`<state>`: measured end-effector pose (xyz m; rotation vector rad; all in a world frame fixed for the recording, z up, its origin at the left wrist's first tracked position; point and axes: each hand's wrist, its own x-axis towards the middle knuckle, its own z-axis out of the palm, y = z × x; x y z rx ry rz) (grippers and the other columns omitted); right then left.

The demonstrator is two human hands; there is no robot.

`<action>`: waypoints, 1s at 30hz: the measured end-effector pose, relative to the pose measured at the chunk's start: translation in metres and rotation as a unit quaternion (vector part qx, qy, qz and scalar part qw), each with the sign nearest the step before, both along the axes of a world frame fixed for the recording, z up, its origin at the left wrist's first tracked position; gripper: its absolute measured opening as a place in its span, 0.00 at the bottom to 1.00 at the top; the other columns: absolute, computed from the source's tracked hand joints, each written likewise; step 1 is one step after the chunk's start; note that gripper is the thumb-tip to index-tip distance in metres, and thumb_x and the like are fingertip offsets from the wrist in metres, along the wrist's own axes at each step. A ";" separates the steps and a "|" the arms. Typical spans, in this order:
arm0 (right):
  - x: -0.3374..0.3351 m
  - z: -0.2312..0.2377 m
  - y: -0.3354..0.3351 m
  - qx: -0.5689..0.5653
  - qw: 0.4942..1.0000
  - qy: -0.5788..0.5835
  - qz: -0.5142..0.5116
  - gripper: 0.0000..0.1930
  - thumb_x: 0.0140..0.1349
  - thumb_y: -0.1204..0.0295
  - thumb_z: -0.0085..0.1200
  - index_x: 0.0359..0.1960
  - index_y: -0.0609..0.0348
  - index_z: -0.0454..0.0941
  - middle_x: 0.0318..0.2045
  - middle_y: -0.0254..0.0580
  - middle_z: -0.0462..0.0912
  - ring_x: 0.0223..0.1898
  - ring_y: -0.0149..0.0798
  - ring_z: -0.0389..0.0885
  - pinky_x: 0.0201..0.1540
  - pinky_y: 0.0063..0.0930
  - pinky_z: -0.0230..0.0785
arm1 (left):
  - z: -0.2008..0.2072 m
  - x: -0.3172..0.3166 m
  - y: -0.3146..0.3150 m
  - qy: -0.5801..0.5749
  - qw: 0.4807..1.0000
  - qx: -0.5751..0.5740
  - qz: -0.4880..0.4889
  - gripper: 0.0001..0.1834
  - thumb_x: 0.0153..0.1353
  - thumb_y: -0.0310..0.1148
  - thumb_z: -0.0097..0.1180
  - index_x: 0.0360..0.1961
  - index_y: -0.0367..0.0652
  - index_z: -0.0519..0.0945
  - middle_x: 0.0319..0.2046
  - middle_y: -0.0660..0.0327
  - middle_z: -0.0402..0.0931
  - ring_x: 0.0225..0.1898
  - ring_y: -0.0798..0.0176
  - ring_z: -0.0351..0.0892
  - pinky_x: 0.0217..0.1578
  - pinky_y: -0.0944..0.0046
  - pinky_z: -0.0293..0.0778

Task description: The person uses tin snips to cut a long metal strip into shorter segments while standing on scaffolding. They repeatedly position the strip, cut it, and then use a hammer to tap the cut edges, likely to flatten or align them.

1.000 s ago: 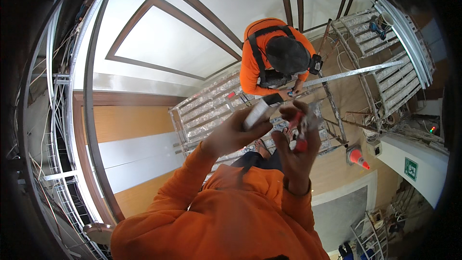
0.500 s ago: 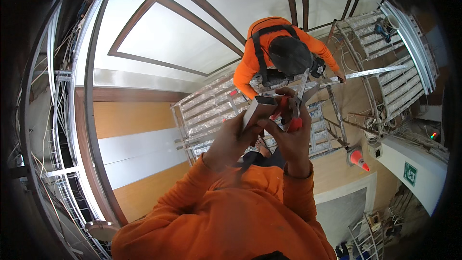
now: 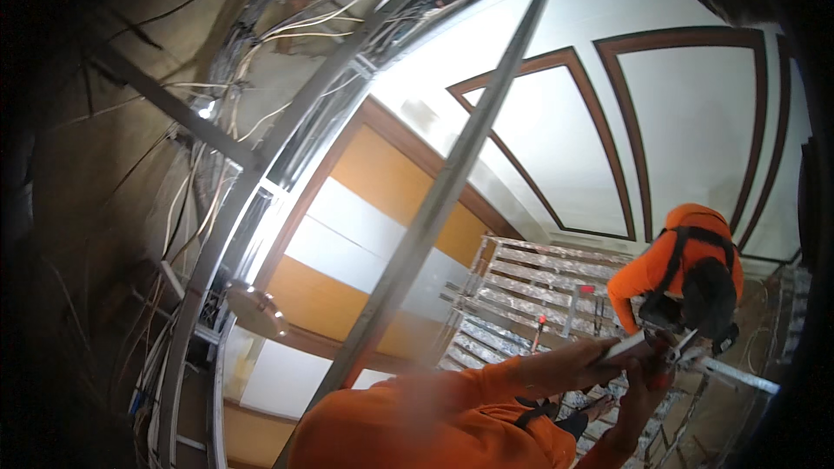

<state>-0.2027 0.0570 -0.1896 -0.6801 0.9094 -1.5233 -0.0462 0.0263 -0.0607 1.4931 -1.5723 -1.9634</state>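
My left hand (image 3: 584,363) is closed around a short piece of metal channel (image 3: 629,349), held out over the scaffold at the lower right of the view. Just beside it, my right hand (image 3: 641,386) is wrapped around red-handled metal snips (image 3: 685,344). Their blades point away to the upper right, near the channel's far end; whether they touch the metal cannot be made out. Both of my arms are in orange sleeves.
A co-worker (image 3: 697,252) in orange with a dark harness bends over the slatted scaffold platform (image 3: 521,282) below. A long grey metal bar (image 3: 434,200) crosses the view. Ceiling framing (image 3: 234,174), loose cables (image 3: 295,30) and a round fixture (image 3: 256,308) are on the left.
My view has swung left toward the ceiling framing, so my hands and the co-worker appear farther right and lower. The channel piece and snips remain in my hands.
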 end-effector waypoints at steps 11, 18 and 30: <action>0.009 0.023 -0.022 0.017 0.996 -0.038 0.084 0.38 0.47 0.90 0.65 0.64 0.61 0.67 0.58 0.38 0.72 0.59 0.36 0.74 0.62 0.31 0.68 | -0.035 0.026 -0.002 -0.041 0.968 -0.246 0.006 0.23 0.68 0.34 0.61 0.59 0.36 0.73 0.40 0.48 0.82 0.39 0.59 0.86 0.38 0.56 0.77; 0.032 -0.002 -0.011 0.038 0.998 -0.055 -0.008 0.39 0.53 0.89 0.65 0.67 0.59 0.64 0.61 0.38 0.72 0.55 0.33 0.76 0.54 0.30 0.73 | -0.079 0.049 0.011 0.110 0.987 0.108 0.047 0.20 0.65 0.32 0.64 0.57 0.42 0.76 0.36 0.62 0.83 0.35 0.69 0.85 0.32 0.65 0.80; 0.002 -0.047 0.002 -0.003 0.896 0.315 0.312 0.27 0.60 0.73 0.65 0.61 0.61 0.71 0.37 0.54 0.81 0.38 0.53 0.81 0.42 0.41 0.73 | -0.126 0.129 0.007 -0.299 0.948 -0.013 0.103 0.24 0.53 0.51 0.75 0.26 0.38 0.83 0.18 0.65 0.76 0.19 0.69 0.73 0.22 0.63 0.69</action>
